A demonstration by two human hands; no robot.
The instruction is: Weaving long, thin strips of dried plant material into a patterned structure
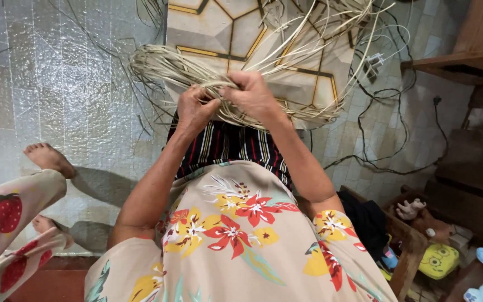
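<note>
Gripped the bundle of pale reed strands [219, 84] tightly with left hand [194, 109] and right hand [252, 95], both closed, above the tiled floor [57, 84].

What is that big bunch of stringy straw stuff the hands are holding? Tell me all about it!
The bundle of pale strips looks like thin, flat, dried cane or reed, cream to straw coloured. Many strands are gathered into a loose coil that curves from the left across to the right, with stray ends springing upward and outward. It is held above the patterned floor tile and the person's striped lap. The left hand and right hand both grip it at the middle, fingers closed around the strands.
</note>
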